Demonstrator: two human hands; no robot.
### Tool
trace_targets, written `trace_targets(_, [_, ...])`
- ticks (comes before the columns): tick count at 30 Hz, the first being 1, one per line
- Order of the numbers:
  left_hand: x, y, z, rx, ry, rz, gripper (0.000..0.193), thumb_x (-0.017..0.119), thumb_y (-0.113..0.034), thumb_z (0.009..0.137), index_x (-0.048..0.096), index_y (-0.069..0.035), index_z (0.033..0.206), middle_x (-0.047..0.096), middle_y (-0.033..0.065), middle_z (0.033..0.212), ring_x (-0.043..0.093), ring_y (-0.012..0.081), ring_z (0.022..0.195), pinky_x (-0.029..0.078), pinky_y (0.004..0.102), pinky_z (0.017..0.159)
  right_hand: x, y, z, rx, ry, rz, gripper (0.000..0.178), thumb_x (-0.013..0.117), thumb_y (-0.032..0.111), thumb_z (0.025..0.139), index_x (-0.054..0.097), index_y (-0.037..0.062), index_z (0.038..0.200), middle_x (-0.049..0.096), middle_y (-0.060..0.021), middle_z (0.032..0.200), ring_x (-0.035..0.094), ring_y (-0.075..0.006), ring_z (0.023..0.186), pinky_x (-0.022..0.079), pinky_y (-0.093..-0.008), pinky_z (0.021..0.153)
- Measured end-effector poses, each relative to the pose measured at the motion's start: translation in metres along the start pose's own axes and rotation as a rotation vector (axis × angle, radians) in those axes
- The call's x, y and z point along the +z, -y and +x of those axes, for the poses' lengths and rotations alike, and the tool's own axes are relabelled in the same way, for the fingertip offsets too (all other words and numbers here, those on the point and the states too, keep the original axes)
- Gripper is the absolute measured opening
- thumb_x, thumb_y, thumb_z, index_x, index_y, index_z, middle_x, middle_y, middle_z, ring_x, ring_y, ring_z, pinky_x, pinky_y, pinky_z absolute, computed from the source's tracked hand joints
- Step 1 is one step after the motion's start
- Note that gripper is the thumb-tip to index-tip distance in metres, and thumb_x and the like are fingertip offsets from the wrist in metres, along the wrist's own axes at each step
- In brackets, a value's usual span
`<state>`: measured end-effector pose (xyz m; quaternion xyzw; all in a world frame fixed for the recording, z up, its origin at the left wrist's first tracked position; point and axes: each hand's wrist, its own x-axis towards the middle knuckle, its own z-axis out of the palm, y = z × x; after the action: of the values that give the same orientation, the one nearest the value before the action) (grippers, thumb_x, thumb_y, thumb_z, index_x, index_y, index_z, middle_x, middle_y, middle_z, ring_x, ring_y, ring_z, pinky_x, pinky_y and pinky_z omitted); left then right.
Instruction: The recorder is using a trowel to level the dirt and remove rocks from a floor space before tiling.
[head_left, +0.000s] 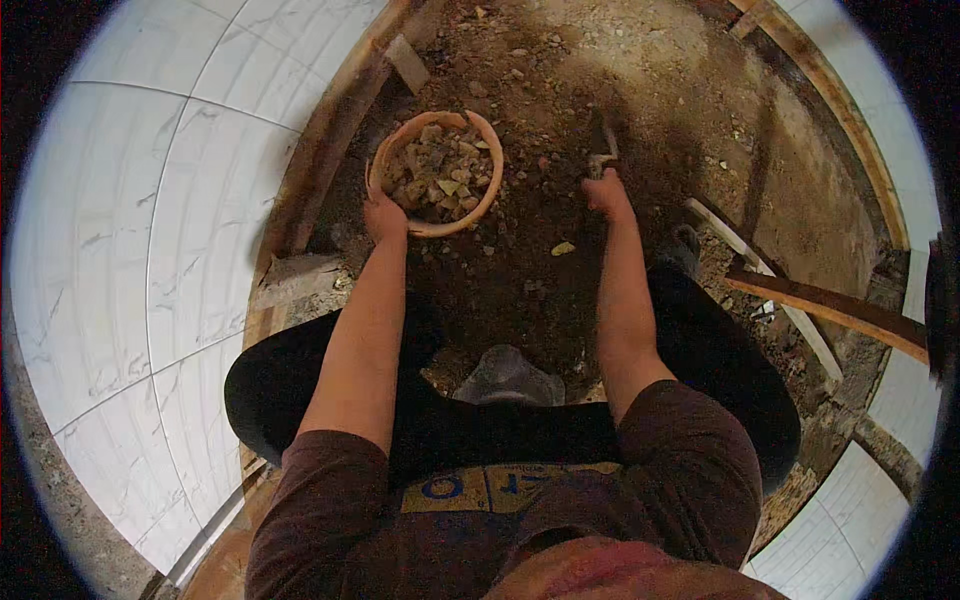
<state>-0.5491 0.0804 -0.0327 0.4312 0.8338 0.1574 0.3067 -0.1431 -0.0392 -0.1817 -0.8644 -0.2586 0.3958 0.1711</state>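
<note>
My left hand (383,215) is closed on the near left rim of a round orange bucket (487,205). Broken stones and rubble (440,172) fill much of it. To the right, my right hand (608,193) is wrapped round the handle of a small trowel (606,150). Its dark blade points away from me, low over the dirt, and looks narrow from here; whether it touches the ground I cannot tell. Loose brown soil (540,215) with small stones lies between the two hands.
White marbled tiles (110,250) run along the left, edged by a wooden board (325,140). At right, a thin pale batten (765,270) and a thicker wooden beam (840,305) lie across each other. A grey object (510,375) sits between my legs. A yellowish chip (563,248) rests on the soil.
</note>
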Motion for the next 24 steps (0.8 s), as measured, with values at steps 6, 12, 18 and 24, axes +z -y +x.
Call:
trace_targets(6, [0.008,0.026,0.023,-0.057,0.124,0.089,0.062,0.026,-0.046,0.102,0.042,0.003,0.137,0.054,0.024,0.127,0.056,0.0373,0.11,0.047,0.0489,0.092,-0.014,0.096,-0.071,-0.348,-0.015,-0.094,0.065,0.062,0.03,0.09,0.035,0.0088,0.146,0.061,-0.0194,0.118,0.06,-0.0315,0.107,0.048,-0.0431,0.088])
trace_targets(12, [0.035,0.071,0.087,0.413,-0.086,0.591,0.055,0.033,-0.042,0.102,0.053,0.006,0.122,0.064,0.0182,0.098,0.06,0.029,0.073,0.051,0.0407,0.061,-0.009,0.073,-0.025,-0.457,-0.137,0.034,0.059,0.061,0.049,0.087,0.059,0.0041,0.125,0.061,-0.0223,0.12,0.059,-0.0389,0.109,0.048,-0.0455,0.091])
trace_targets(18, [0.044,0.023,0.026,0.086,0.005,0.115,0.063,0.029,-0.049,0.101,0.051,0.005,0.127,0.063,0.0218,0.107,0.063,0.0345,0.083,0.054,0.0449,0.069,-0.053,-0.029,-0.012,-0.034,-0.549,0.575,0.043,0.06,0.027,0.094,0.056,0.0065,0.132,0.066,-0.0107,0.096,0.057,-0.0169,0.07,0.047,-0.0384,0.064])
trace_targets(24, [0.02,0.075,0.078,0.259,-0.162,0.298,0.071,0.022,-0.053,0.1,0.044,0.004,0.135,0.056,0.0232,0.124,0.058,0.0391,0.108,0.047,0.0516,0.091,-0.082,-0.002,-0.007,-0.008,-0.844,0.708,0.044,0.061,0.021,0.094,0.053,0.0045,0.135,0.063,-0.0087,0.078,0.046,-0.0133,0.056,0.041,-0.0385,0.055])
